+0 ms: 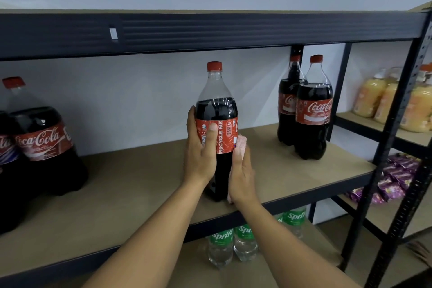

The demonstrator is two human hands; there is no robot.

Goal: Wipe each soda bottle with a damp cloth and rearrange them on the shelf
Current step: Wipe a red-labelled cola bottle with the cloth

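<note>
Head camera showed the left hand (201, 154) with its thumb across the red label and its fingers curled round the cola bottle (217, 105). The right hand (242, 170) had its fingers pressed together, flattening a pink cloth (242, 141) against the bottle's right side. That bottle stood upright near the front edge of the shelf (140, 182), about midway along, and two more cola bottles (313, 110) stood toward the back right corner.

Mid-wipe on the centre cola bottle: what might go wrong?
1. The cola bottle is near the shelf edge; a hard wipe by the right hand with the pink cloth might tip it off towards the Sprite bottles below.
2. Only the left hand grips it, on the label; dampness may loosen that grip.
</note>
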